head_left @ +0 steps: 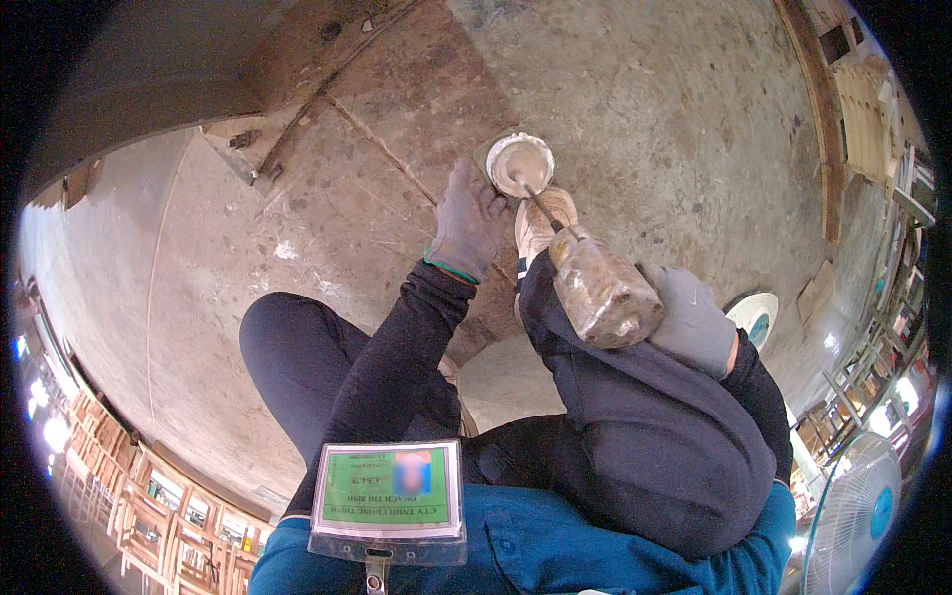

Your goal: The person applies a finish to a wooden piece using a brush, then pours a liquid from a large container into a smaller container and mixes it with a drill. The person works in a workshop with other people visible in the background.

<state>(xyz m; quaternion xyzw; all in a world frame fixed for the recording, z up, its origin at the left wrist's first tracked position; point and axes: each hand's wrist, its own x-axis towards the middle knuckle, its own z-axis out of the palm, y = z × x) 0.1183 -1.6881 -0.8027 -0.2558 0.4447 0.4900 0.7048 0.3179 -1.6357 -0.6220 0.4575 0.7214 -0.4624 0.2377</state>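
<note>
A small white round tub (501,149) stands on the floor with a pale, creamy paste inside. The fingers of my grey-gloved left hand (468,220) curve against its near left side and hold it. My right hand (691,315), also gloved in grey, is wrapped around the rear of a stained, paste-spattered power drill (605,288). From the drill a thin mixing rod (541,205) slants down into the paste. The drill body lies over my right thigh, and its handle is mostly hidden by the glove. My shoe (535,230) is close beside the tub.
The concrete floor (635,109) is stained. A white round lid or disc (756,315) lies right of my right hand. A fan (855,521) stands at the lower right, wooden frames (174,526) at the lower left, and a wooden beam (821,119) at the right.
</note>
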